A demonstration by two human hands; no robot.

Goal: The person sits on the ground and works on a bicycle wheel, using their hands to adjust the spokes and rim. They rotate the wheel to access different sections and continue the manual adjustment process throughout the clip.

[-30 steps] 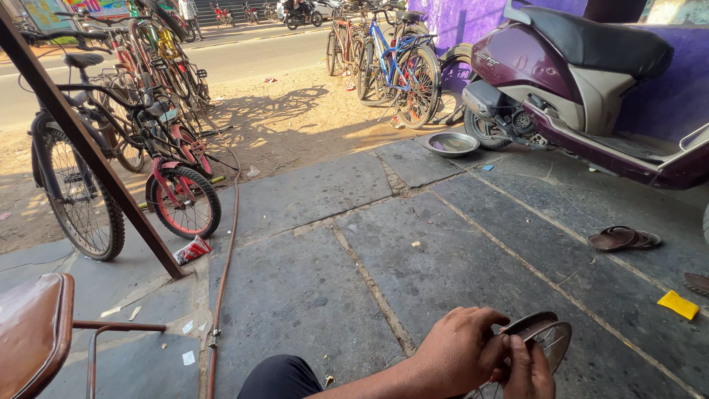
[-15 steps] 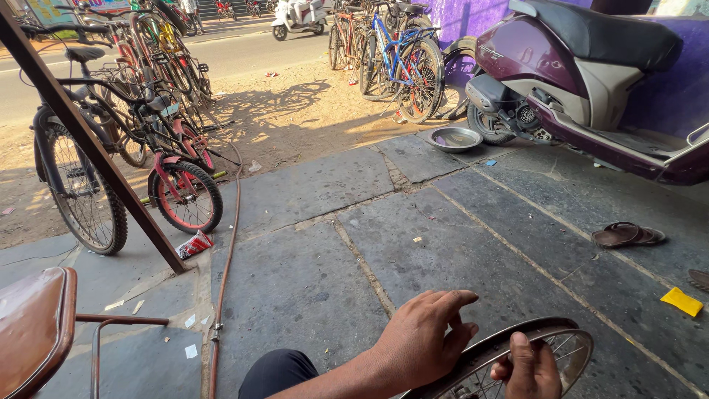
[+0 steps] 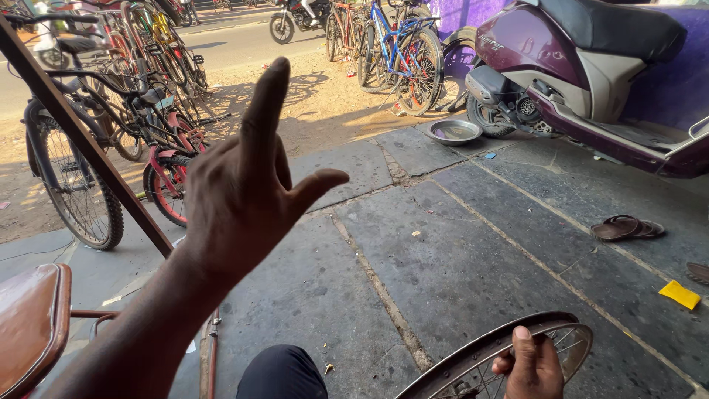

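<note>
Setting: an outdoor repair spot on grey stone paving [image 3: 458, 251], sunlit dirt and a road beyond it at the top of the frame.
Right hand: the right hand [image 3: 533, 366], at the lower edge right of centre, is closed around the top of the wheel rim, thumb laid up over the metal.
Wheel rim: the bare spoked wheel rim [image 3: 484, 353] stands on edge at the bottom of the frame, just right of the person's dark-clad knee [image 3: 281, 373]; no tyre shows on it.
Left hand: the left hand [image 3: 244, 188] is lifted off the work into the middle left of the frame, spread open with the forefinger up and the thumb out, holding nothing.
Progress: judging by the stripped rim, held by one hand only, the wheel work looks under way rather than finished; no tool is visible on it, and how much is left cannot be told.
Lower left: a brown padded seat [image 3: 29, 325] on a rusty frame.
Right side: a pair of brown sandals [image 3: 626, 227] and a yellow scrap [image 3: 679, 294] lie on the paving.
Middle distance: a round metal bowl [image 3: 452, 131] sits beside a maroon scooter [image 3: 583, 66].
Far left and top: parked bicycles [image 3: 111, 148], a slanting dark pole in front of them.
</note>
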